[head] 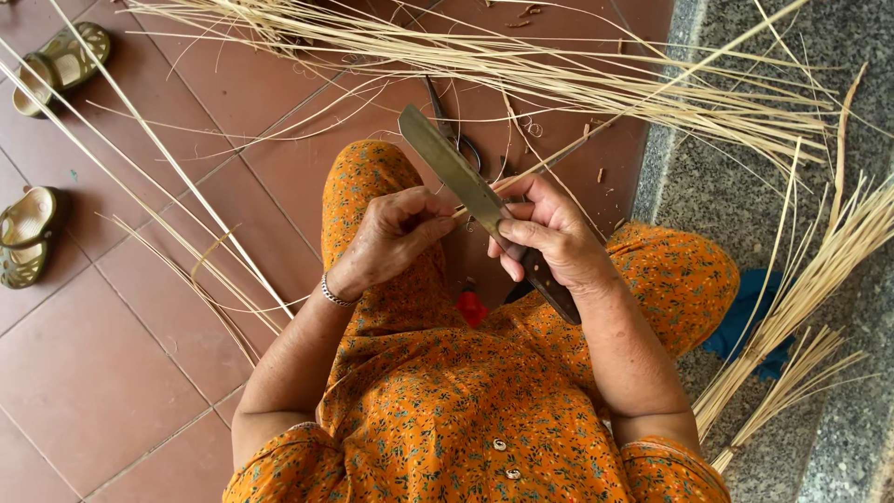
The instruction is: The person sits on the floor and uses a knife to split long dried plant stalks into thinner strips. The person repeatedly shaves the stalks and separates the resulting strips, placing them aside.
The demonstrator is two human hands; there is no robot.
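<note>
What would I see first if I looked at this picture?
First the big knife in the middle, gripped by the right hand, its blade against a thin pale strip pinched by the left hand. Next the bright orange flowered clothes filling the bottom. Then the long pale strips spread over the red floor tiles at the top, and two sandals at the left edge.

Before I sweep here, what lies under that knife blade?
Under the knife blade lie scissors on the red floor tiles; only one handle loop and part of the blades show. The rest is covered by the blade and right hand.
</note>
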